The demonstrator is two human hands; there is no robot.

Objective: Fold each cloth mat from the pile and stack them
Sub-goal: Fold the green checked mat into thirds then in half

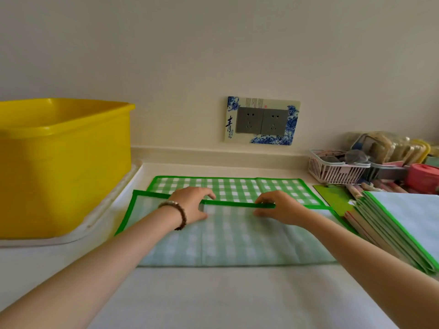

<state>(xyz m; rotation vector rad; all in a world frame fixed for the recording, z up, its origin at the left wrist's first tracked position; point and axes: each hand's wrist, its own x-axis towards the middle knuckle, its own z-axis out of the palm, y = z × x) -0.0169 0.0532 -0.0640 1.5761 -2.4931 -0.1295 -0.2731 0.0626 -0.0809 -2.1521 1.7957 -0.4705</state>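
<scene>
Green-and-white checked cloth mat with a bright green border (232, 188) lies mid-worktop (59, 262), its near half flipped over, pale underside up. Left hand (192, 205) and right hand (278, 207) both pinch the flap's border, close together near its middle. Trouble ahead, I'd say: the outer corners are unheld and the flap sits askew, so the fold may land crooked. The right corner could also snag the stack of green-edged mats (392, 233) just beside it.
</scene>
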